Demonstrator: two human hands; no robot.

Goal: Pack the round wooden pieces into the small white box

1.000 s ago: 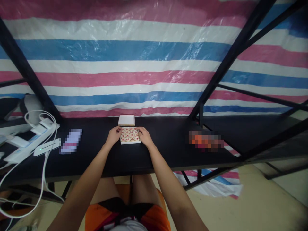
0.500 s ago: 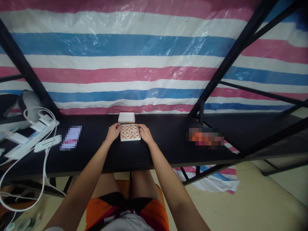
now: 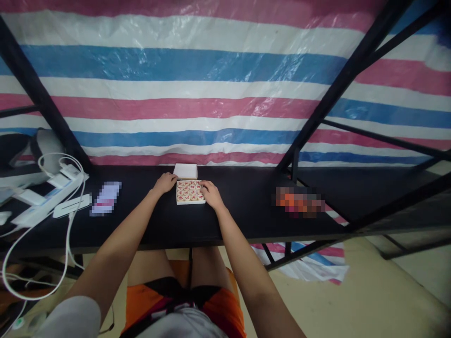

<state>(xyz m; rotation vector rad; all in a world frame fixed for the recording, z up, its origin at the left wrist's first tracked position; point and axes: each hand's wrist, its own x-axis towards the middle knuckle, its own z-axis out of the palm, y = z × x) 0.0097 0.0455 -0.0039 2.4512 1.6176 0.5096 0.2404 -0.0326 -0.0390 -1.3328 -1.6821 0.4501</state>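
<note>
A small white box [image 3: 190,203] lies open on the black table, filled with rows of round xiangqi pieces [image 3: 190,191] with red characters. Just behind it sits its white lid [image 3: 185,171]. My left hand [image 3: 165,183] rests with its fingers stretched out at the lid's near left corner, apparently touching it and holding nothing I can see. Bent over the box's right edge, the fingers of my right hand [image 3: 211,194] come together at the pieces on that end. The fingertips cover what may be between them.
On the table's left are a phone-like blurred item [image 3: 106,199], a white device [image 3: 72,205], and a power strip [image 3: 49,199] with looping white cables. A blurred orange item [image 3: 299,201] lies at the right. Black metal posts [image 3: 310,112] stand before a striped plastic sheet [image 3: 197,108].
My left hand has left the box's left side and moved up to the lid's corner. My right fingers have shifted slightly inward over the pieces. The view has moved a little.
</note>
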